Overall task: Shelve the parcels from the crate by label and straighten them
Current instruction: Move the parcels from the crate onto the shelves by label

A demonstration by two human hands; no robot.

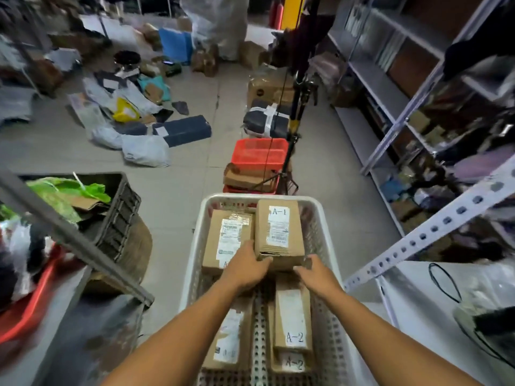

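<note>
Tiled floor w/ loose parcels is showing behind the white crate. Left hand is gripping the near-left corner of the A-1 box at the crate's far end. Right hand is clasping its near-right corner, A-2 boxes lying below.

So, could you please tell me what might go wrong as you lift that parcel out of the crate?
1. The left hand and right hand grip only the near end of the brown cardboard parcel labelled A-1, so its far end might tip down.
2. It rests partly on the neighbouring cardboard parcel in the white perforated plastic crate and may drag it askew.
3. The perforated grey metal shelf upright stands close on the right and could catch the parcel.
</note>
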